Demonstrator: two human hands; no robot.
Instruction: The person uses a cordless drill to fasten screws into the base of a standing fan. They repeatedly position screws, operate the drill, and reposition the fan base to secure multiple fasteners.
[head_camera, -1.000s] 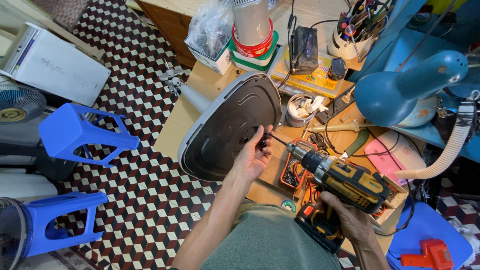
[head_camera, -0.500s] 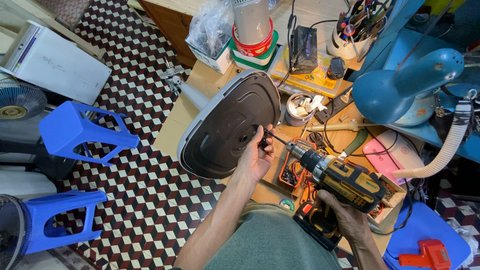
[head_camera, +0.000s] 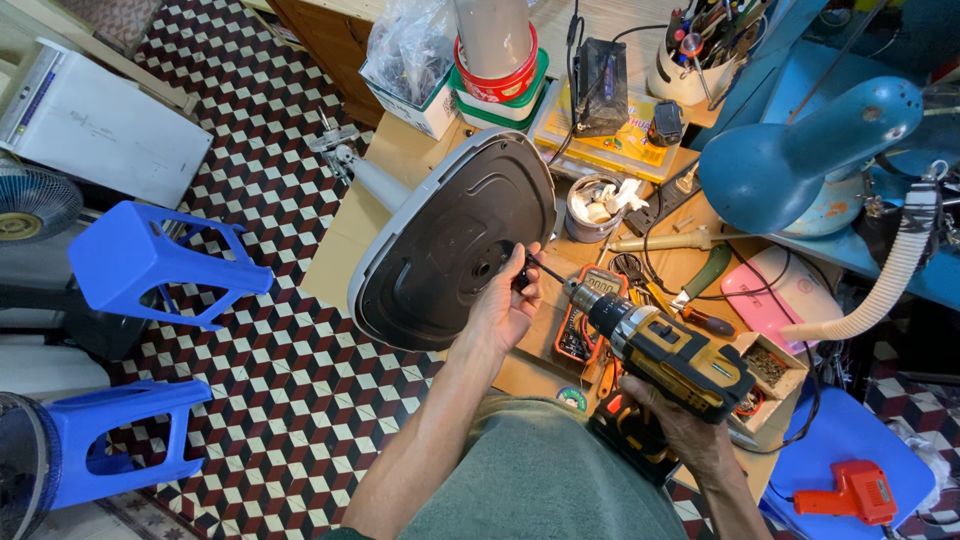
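Note:
A dark grey, rounded fan base (head_camera: 440, 240) stands tilted on the wooden workbench (head_camera: 400, 160), underside toward me. My left hand (head_camera: 505, 305) rests against its right rim and pinches a small dark screw by the bit. My right hand (head_camera: 685, 430) grips a yellow and black cordless drill (head_camera: 665, 350), whose thin bit points left toward the base near my left fingers.
A multimeter (head_camera: 588, 310), pliers, a small tin (head_camera: 590, 205) and a box of screws (head_camera: 765, 365) crowd the bench. A blue desk lamp (head_camera: 800, 160) hangs at the right. Two blue plastic stools (head_camera: 150, 265) stand on the checkered floor; an orange tool (head_camera: 850, 492) lies on a blue seat.
The fan base and drill have stayed almost in place. My left fingers have closed in slightly around the bit tip at the base's rim.

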